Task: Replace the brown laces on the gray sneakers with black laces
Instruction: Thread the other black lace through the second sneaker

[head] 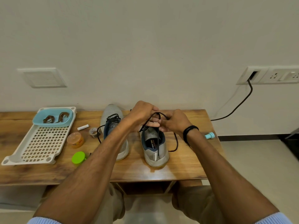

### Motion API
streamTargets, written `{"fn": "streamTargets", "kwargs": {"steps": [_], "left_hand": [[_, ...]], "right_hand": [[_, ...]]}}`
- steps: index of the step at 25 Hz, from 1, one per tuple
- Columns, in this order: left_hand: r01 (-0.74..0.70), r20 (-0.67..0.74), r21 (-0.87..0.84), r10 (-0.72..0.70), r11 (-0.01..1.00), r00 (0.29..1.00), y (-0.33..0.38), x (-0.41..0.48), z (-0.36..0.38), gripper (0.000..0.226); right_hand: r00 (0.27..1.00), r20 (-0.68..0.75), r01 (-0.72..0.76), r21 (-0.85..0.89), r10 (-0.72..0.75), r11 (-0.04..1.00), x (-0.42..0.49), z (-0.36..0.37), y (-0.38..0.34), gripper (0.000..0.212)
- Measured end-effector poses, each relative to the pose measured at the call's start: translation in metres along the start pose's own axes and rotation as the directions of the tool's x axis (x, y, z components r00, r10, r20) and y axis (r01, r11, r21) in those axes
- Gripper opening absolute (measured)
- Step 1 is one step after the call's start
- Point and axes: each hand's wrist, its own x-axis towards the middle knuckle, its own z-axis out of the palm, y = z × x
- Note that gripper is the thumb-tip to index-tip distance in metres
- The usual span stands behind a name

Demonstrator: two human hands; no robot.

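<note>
**While I pinch the black lace [156,112] above the right sneaker [154,156], the bow waits**

Under my grip lies the wooden table [186,167]. Well off to the left sits a white tray [43,139] carrying a blue tub [52,124] with the brown laces [48,119] in it. The left sneaker [111,110], strung in black, stands just left of my left hand [142,111]. The right sneaker sits directly below the grip, its long axis running away from me, heel nearest me. My left hand and right hand [175,121] meet over its tongue with fingers curled. Each pinches the lace, which arches between them as a loop. One loose end hangs over the heel and another trails to the right. I judge the knot comes next, with both hands equally near.
</note>
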Motion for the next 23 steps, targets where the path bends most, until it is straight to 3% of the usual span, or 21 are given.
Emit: {"fn": "streamTargets", "kwargs": {"steps": [3,5,7,9,11,13,14,16,18,21,23], "left_hand": [[0.034,-0.012,-0.004,-0.034,0.999,0.999,-0.004,-0.004,0.001,0.021],[0.084,-0.001,-0.012,-0.084,0.996,0.996,-0.008,-0.001,-0.002,0.027],[0.07,-0.009,0.02,-0.07,0.997,0.997,-0.01,0.004,-0.008,0.029],[-0.061,-0.03,0.239,0.07,0.969,0.997,-0.01,0.007,-0.014,0.024],[-0.181,-0.038,0.493,0.228,0.851,0.973,-0.009,0.005,-0.018,0.019],[-0.158,-0.122,0.674,0.319,0.722,0.94,-0.008,0.0,-0.027,0.016],[-0.06,-0.229,0.75,0.344,0.659,0.911,-0.008,-0.003,-0.036,0.017],[0.226,-0.441,0.819,0.326,0.527,0.836,-0.007,-0.011,-0.054,0.019],[0.395,-0.502,0.834,0.23,0.386,0.834,-0.009,-0.015,-0.06,0.017],[0.381,-0.403,0.906,0.098,0.185,0.91,-0.02,-0.013,-0.051,0.026],[0.314,-0.326,0.939,0.077,0.141,0.942,-0.024,-0.009,-0.049,0.026]], "right_hand": [[0.994,-0.094,-0.036,0.203,0.056,0.979,0.0,0.009,-0.006,0.009],[0.997,-0.027,-0.054,0.391,0.07,0.919,-0.003,0.011,-0.012,0.007],[0.995,0.035,-0.102,0.448,0.096,0.888,-0.005,0.007,-0.017,0.008],[0.991,0.06,-0.131,0.383,0.117,0.914,-0.006,0.0,-0.02,0.015],[0.988,0.097,-0.145,0.34,0.119,0.929,-0.006,-0.006,-0.02,0.019],[0.993,0.057,-0.117,0.236,0.106,0.965,-0.003,-0.015,-0.017,0.027],[0.995,-0.039,-0.091,0.105,0.095,0.99,0.001,-0.019,-0.014,0.03],[0.961,-0.274,-0.101,-0.263,0.026,0.96,0.012,-0.025,-0.002,0.038],[0.927,-0.374,-0.16,-0.467,-0.03,0.869,0.018,-0.021,0.009,0.04],[0.921,-0.388,-0.197,-0.543,-0.036,0.816,0.023,-0.007,0.016,0.035],[0.944,-0.327,-0.161,-0.592,-0.053,0.789,0.022,-0.005,0.015,0.032]]}}
